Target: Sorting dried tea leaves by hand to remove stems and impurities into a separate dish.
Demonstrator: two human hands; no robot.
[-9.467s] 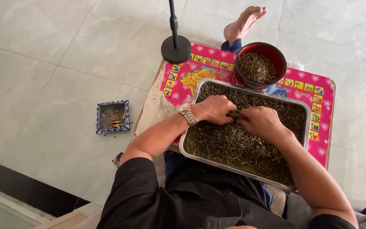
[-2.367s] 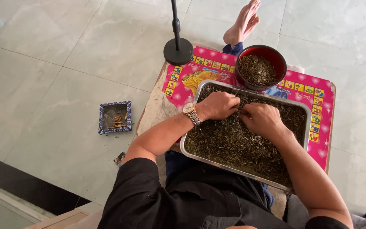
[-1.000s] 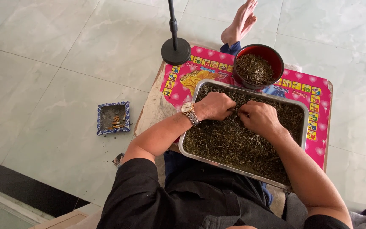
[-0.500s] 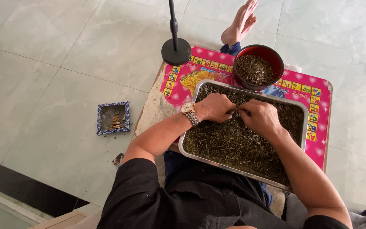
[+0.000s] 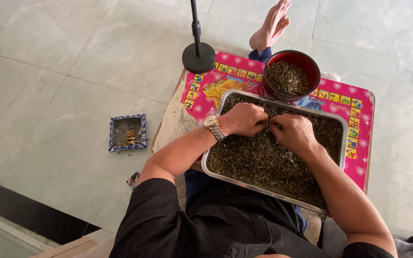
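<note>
A steel tray (image 5: 345,138) full of dried dark-green leaf strands lies on a pink patterned mat (image 5: 359,102) atop a low board. My left hand (image 5: 242,118), with a wristwatch, and my right hand (image 5: 293,134) rest side by side over the leaves in the tray's far half. Their fingertips meet and pinch a small strand between them. Behind the tray stands a red bowl (image 5: 307,64) holding sorted strands.
A black round stand base with a pole (image 5: 198,56) stands at the mat's far left corner. A blue square ashtray (image 5: 127,132) with butts sits on the tiled floor to the left. My bare foot (image 5: 269,26) stretches out beyond the bowl.
Both hands stay over the tray's far half; the fingers have drawn closer together, pinching at the leaves. Nothing else has moved.
</note>
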